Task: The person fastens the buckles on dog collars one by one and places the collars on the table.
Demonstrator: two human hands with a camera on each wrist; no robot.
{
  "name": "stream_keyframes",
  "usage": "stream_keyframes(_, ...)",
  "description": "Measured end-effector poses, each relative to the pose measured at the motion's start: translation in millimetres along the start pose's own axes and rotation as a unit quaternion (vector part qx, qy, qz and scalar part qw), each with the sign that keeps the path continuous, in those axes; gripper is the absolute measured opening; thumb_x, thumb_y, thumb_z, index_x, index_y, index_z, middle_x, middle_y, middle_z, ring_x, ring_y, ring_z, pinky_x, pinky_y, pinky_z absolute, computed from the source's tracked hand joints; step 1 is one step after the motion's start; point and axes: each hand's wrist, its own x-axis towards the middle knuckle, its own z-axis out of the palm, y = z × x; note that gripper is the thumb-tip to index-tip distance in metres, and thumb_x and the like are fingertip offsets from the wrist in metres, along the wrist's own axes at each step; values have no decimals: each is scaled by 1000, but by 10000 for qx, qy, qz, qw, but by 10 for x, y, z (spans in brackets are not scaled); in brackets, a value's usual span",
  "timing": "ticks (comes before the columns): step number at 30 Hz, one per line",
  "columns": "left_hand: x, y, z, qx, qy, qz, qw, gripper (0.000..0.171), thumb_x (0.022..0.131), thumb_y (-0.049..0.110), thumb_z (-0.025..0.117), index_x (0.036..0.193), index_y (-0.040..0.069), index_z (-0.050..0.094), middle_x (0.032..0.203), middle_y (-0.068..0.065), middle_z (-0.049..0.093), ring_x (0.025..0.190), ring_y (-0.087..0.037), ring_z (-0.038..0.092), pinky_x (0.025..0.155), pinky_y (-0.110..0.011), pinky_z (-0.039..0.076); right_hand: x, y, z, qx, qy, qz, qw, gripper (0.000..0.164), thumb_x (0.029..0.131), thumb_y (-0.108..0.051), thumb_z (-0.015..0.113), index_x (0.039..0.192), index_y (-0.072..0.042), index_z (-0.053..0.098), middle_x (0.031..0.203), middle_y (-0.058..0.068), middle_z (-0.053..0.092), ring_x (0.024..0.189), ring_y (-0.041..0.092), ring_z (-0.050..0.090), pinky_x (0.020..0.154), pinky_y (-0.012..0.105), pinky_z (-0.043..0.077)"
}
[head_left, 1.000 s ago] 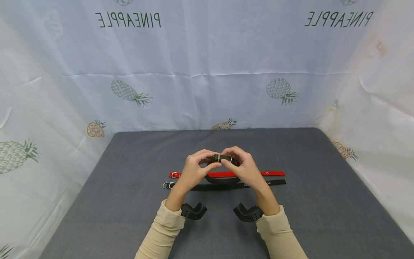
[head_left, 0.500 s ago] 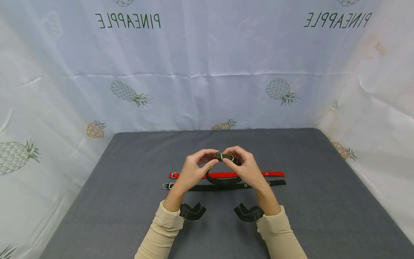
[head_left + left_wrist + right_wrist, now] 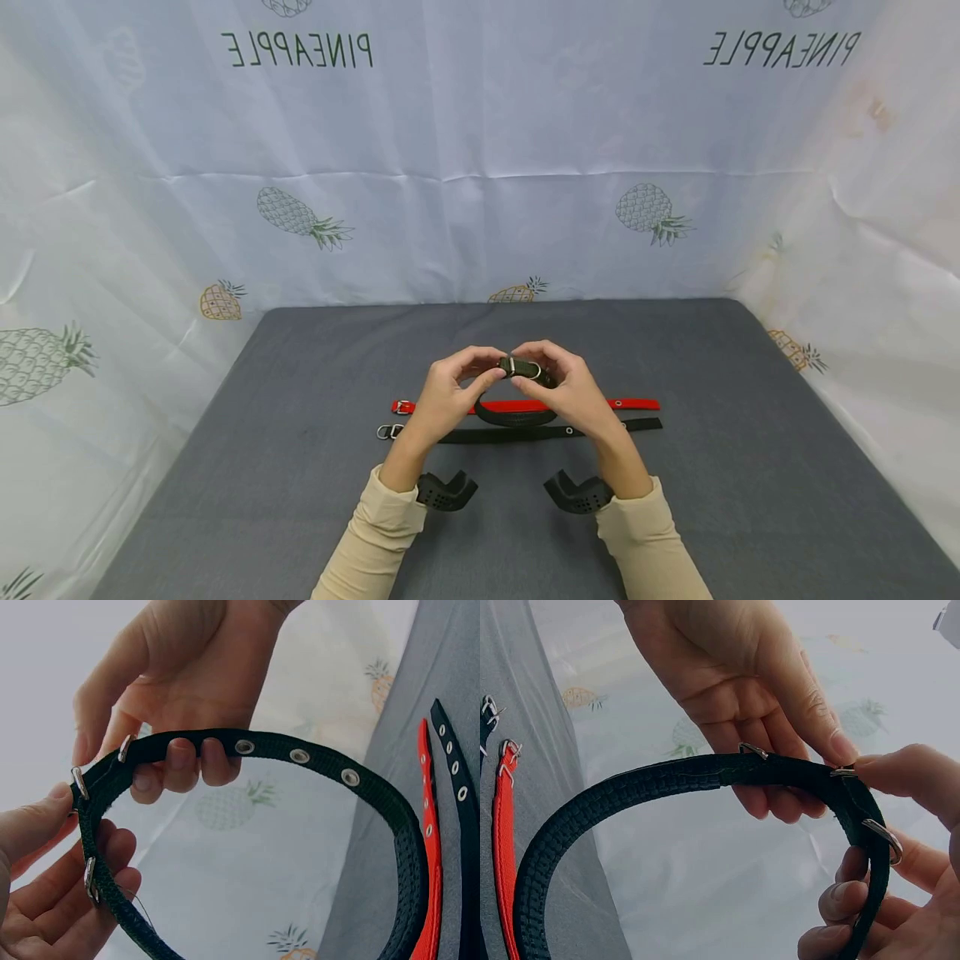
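The site is a curtained work enclosure; the building type cannot be determined. White fabric curtains [image 3: 480, 242] printed with outlined pineapples [image 3: 288, 210] and mirrored dark lettering [image 3: 297, 50] bound the rear and both sides of a grey, cloth-covered tabletop [image 3: 750, 467].

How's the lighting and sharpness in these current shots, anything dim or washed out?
Head view: brightest, with faint soft shadows on the grey table; left wrist view: dimmer, but the held collar shows its eyelets clearly; right wrist view: also dim, the collar nearly black, and the pineapple prints on the backdrop pale and soft.
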Motion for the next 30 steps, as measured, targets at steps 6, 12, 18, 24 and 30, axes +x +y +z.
stream_keyframes(6, 3, -5, 0, 62, 2, 212, 9998, 22, 89, 5, 66, 111, 1, 66, 104, -17, 71, 95, -28, 70, 87, -31, 58, 9, 3, 4, -120, -71, -125, 9998, 33, 88, -5, 68, 120, 1, 61, 109, 21, 61, 78, 3, 53, 66, 21, 44)
stream_keyframes(12, 10, -5, -4, 89, -9, 269, 9996, 22, 89, 5, 66, 110, 1, 67, 104, -18, 71, 94, -27, 70, 87, -30, 58, 25, 2, 12, -236, -10, -91, 9997, 30, 87, -5, 69, 116, 1, 64, 100, 18, 60, 71, 4, 49, 62, 20, 43)
stream_keyframes(18, 17, -23, 2, 53, 40, 316, 9995, 21, 87, 5, 68, 108, 1, 68, 104, -16, 69, 95, -25, 69, 86, -28, 57, 35, 3, 28, -260, 55, -29, 9996, 27, 86, -4, 69, 112, 1, 64, 102, 19, 60, 71, 4, 51, 63, 20, 44)
stream_keyframes(24, 9, -28, 2, 86, 125, 484, 9987, 19, 86, 4, 69, 105, 1, 70, 104, -14, 67, 96, -23, 66, 89, -29, 57, 26, 25, 47, -349, 161, -51, 9992, 25, 86, -5, 70, 110, -1, 65, 105, 18, 57, 70, 4, 51, 62, 20, 45)
stream_keyframes(30, -7, -26, 6, 143, 105, 492, 9986, 19, 86, 3, 69, 104, 1, 69, 104, -14, 67, 95, -23, 65, 88, -31, 57, 11, 29, 66, -157, 108, -206, 9996, 24, 87, -3, 69, 110, 1, 63, 104, 19, 59, 76, 2, 56, 68, 19, 49)
